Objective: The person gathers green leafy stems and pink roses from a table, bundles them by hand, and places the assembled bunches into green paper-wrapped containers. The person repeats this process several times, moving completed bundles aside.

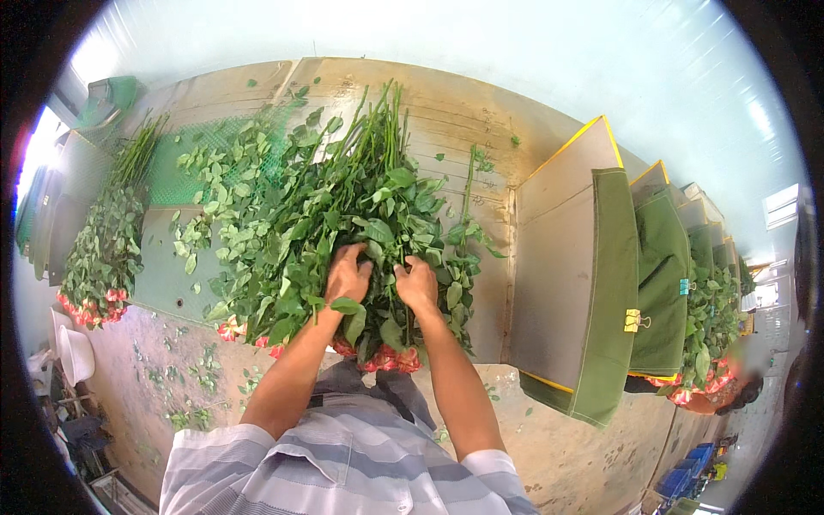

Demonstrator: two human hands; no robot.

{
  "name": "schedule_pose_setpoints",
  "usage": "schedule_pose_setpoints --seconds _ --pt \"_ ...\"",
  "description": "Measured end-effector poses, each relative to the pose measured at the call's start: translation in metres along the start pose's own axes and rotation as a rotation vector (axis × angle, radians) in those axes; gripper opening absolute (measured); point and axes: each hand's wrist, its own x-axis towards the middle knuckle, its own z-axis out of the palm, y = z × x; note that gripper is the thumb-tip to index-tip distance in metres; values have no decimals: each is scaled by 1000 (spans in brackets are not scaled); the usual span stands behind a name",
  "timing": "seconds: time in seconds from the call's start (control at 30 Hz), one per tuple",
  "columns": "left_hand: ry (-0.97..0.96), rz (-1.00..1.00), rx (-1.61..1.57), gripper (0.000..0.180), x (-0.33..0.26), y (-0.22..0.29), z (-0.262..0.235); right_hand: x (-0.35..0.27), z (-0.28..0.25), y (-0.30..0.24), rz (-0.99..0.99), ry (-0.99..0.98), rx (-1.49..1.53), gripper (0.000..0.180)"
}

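Green-leaved rose stems (388,142) run from twelve to six o'clock, our left hand (349,273) and right hand (416,281) equally near, both curled into foliage (378,230), though we cannot tell their hold.

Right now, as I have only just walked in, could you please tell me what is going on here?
A person has both bare hands, the left hand and the right hand, among the leaves of a pile of roses on a table. The stems point away, with reddish blooms at the near side. The leaves partly hide the fingertips. Another bunch of roses lies further left, and loose leaves lie on the floor.
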Motion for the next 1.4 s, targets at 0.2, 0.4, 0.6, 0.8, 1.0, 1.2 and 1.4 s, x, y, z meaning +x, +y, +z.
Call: schedule_pose_setpoints --seconds 0.2,0.4,0.6,0.8,1.0,1.2,1.4 --pt "-121 -175 228 65 -3 21 -4 -9 -26 0 -98 94 192 33" --pt "-252 -251 509 72 1 31 36 -12 -52 47 -86 118 405 22" --pt "-34 -157 614 68 -8 38 35 -41 -69 73 -268 219 273 21" --pt "-53 13 806 61 -5 68 57 -53 -82 45 -162 208 474 24" --pt "-9 -122 691 59 -2 18 52 -41 -141 80 -33 362 252 31" --pt "182 281 531 48 -18 90 47 33 -80 172 60 402 180 25" --pt "-281 181 132 41 -57 117 111 33 -71 168 106 383 178 26"
